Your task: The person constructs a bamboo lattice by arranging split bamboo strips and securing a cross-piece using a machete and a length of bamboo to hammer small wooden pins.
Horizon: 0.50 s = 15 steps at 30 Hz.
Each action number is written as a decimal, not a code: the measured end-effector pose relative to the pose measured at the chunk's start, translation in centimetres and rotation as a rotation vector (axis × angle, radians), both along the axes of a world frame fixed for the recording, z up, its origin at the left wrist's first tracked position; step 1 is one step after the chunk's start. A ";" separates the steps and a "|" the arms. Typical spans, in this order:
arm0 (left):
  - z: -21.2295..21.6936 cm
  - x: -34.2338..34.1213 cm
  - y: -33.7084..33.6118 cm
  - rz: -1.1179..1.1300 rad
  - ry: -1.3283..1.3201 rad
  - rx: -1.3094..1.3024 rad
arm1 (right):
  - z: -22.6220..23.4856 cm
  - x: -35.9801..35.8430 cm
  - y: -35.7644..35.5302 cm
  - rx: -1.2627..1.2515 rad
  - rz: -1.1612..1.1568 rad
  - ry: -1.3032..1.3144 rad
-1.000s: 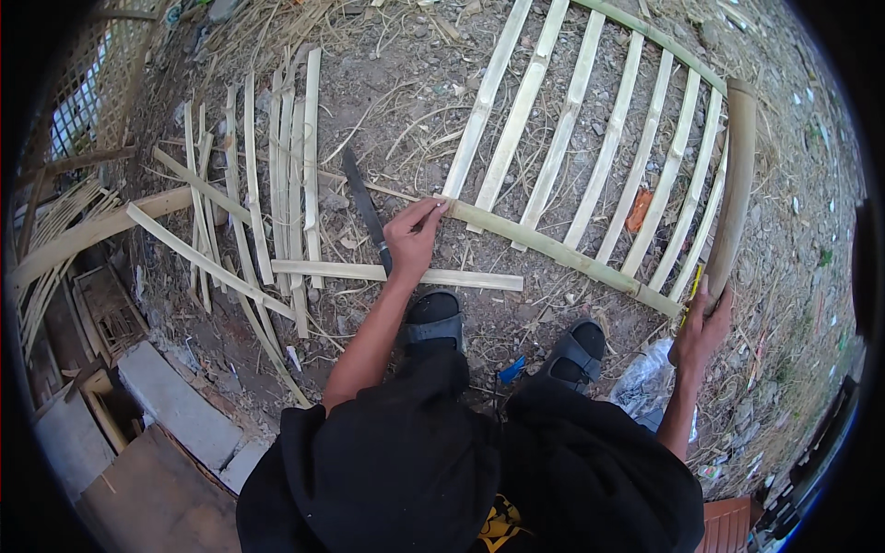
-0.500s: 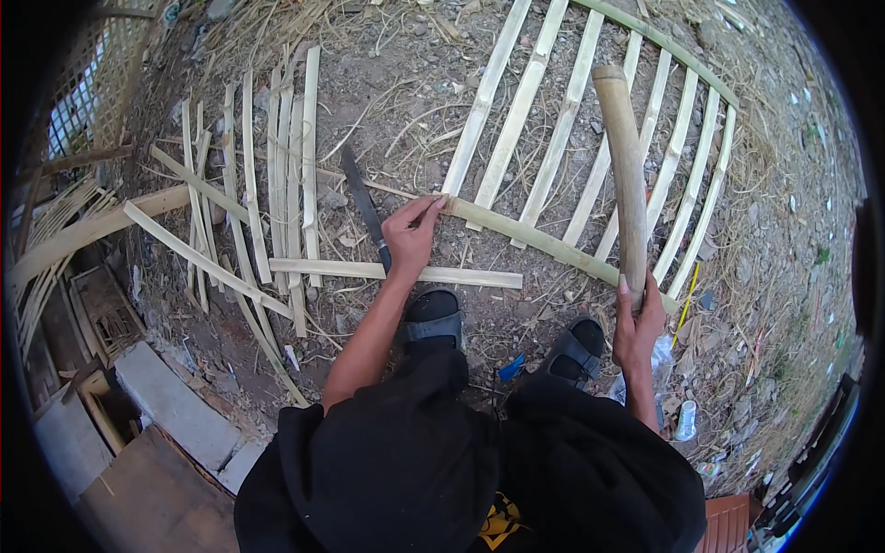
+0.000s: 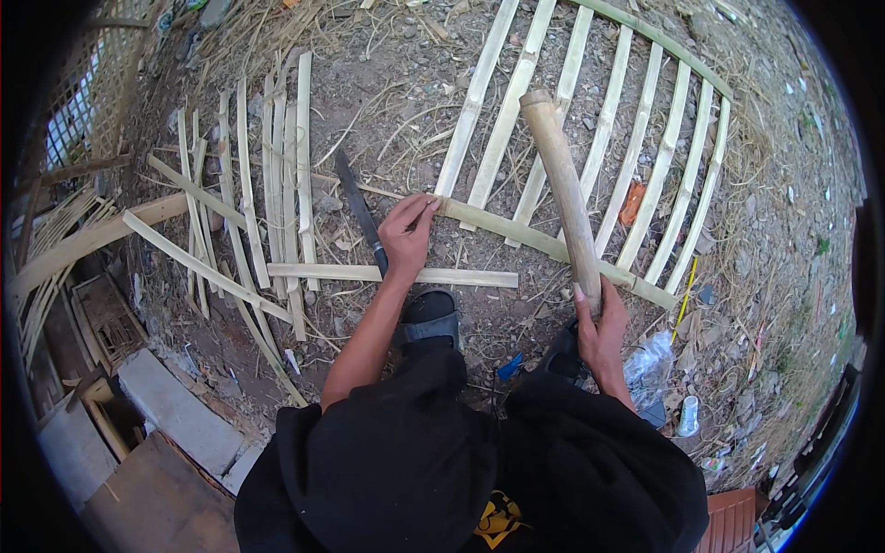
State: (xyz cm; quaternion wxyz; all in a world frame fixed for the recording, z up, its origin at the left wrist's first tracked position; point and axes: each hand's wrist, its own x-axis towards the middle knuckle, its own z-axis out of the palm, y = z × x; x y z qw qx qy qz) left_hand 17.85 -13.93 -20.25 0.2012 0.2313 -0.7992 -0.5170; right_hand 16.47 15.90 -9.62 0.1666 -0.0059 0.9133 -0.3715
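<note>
My right hand [image 3: 603, 334] grips the lower end of a thick round wooden stick [image 3: 564, 184], which points away from me and leans left above a bamboo frame. That frame has pale slats [image 3: 502, 147] laid side by side, joined by a near crosspiece [image 3: 544, 245] and a curved far one [image 3: 659, 39]. At the near crosspiece's left end, the fingers of my left hand [image 3: 406, 235] are pinched together. Whatever they hold there is too small to make out. Just left of that hand a long dark-bladed knife [image 3: 358, 203] lies on the ground, its handle close to my wrist.
Loose bamboo strips [image 3: 304, 166] lie to the left, and another strip [image 3: 461, 276] lies crosswise by my feet. Concrete blocks [image 3: 180, 410] and boards are at the lower left. A clear plastic bag [image 3: 651, 364] and a cup [image 3: 689, 417] lie at the right.
My right hand has moved left with the wooden stick, whose top has swung left and now leans further over the frame. My left hand stays pinched at the crosspiece's end.
</note>
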 end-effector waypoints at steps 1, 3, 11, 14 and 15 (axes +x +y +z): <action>0.0 0.0 0.0 0.000 -0.001 -0.002 | -0.1 0.0 -0.1 0.004 0.011 0.003; 0.1 0.0 0.0 0.002 -0.003 -0.026 | -0.2 0.1 -0.1 0.009 0.020 0.007; -0.3 0.3 -0.1 -0.010 -0.019 -0.035 | 0.6 1.3 -1.1 0.009 0.067 -0.091; -0.2 0.2 -0.1 -0.010 -0.018 -0.054 | 0.7 1.3 -1.3 0.041 0.084 -0.102; -0.2 0.2 -0.1 -0.009 -0.021 -0.054 | 0.6 1.3 -1.3 0.042 0.084 -0.103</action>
